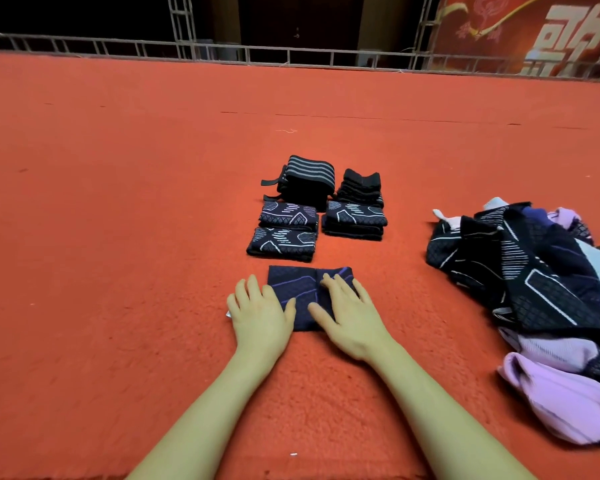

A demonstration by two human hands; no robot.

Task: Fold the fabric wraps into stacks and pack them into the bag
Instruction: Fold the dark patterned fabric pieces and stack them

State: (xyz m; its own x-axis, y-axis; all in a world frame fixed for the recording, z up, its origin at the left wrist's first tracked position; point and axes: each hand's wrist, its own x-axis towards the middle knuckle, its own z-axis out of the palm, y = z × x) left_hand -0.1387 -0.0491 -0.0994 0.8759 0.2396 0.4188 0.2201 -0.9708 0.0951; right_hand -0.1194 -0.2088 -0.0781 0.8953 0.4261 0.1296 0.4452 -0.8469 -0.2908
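wrap in work: a dark navy wrap (309,292) is laid flat on the red carpet (118,237), near the person, so the fold can be pressed in
left hand (258,311): fingers straight, palm down on the wrap's left edge, probably to pin it
right hand (349,315): flat too, fingers spread over the right half, nothing gripped
folded stacks (321,209): lined up just beyond, kept tidy for packing
unfolded pile (534,271): heaped at right, within reach
bag: can't be told apart
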